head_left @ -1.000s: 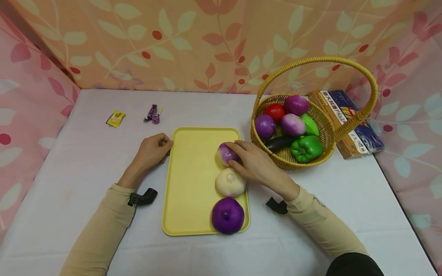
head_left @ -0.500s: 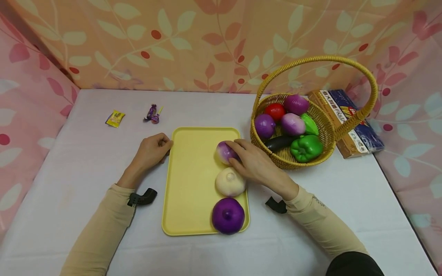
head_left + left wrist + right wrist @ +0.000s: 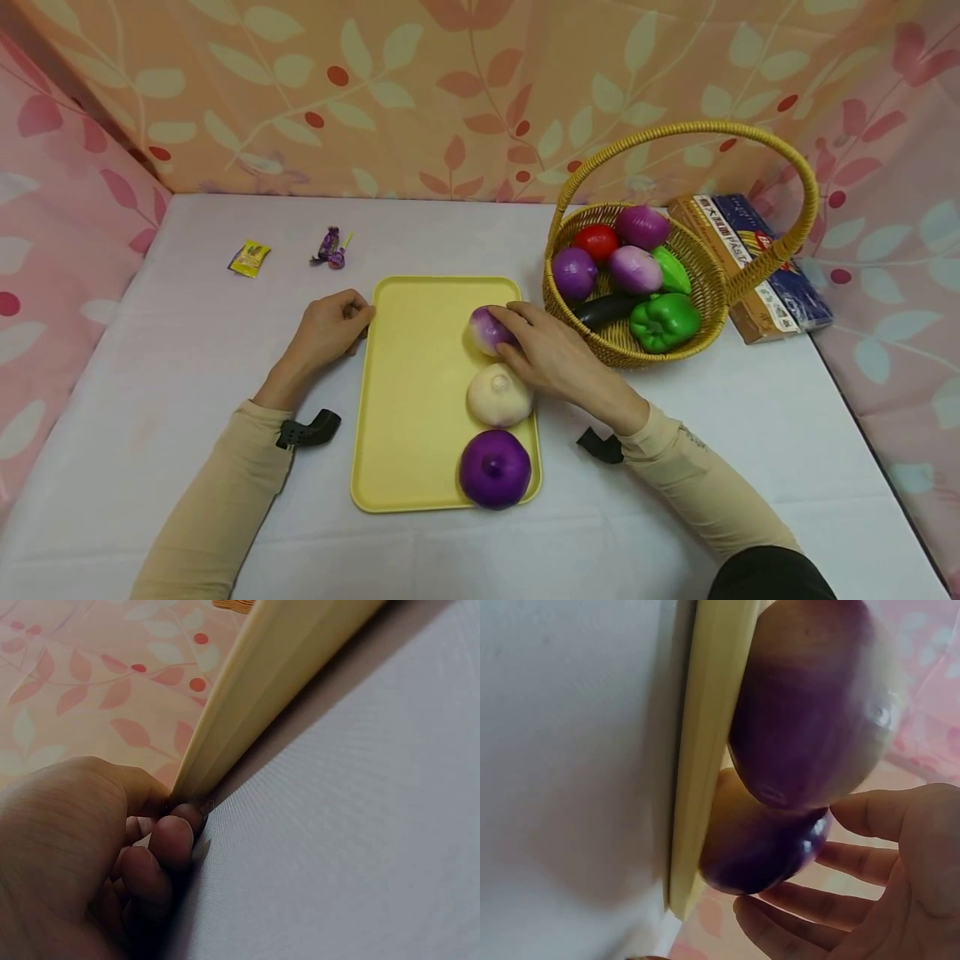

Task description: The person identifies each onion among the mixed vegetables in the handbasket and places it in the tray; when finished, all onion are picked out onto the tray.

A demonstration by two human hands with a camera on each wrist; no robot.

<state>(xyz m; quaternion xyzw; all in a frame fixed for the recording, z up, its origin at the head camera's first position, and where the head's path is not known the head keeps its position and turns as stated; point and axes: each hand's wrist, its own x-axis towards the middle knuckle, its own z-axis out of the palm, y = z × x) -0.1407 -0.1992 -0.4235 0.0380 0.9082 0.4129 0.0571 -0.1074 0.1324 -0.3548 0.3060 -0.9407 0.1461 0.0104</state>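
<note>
A yellow tray lies on the white table. Along its right side sit a small purple-white onion, a white onion and a purple onion. My right hand rests against the small onion. Its fingers are only slightly bent, with the fingertips touching the onion. The white onion lies just behind it on the tray. My left hand grips the tray's left rim with curled fingers.
A wicker basket with a tall handle stands right of the tray. It holds onions, a tomato, green peppers and an eggplant. A pasta box lies beyond it. Two wrapped candies lie at the back left. Patterned cloth walls enclose the table.
The small onion and my right fingers have shifted very slightly to the left on the tray. My left hand has stayed in place.
</note>
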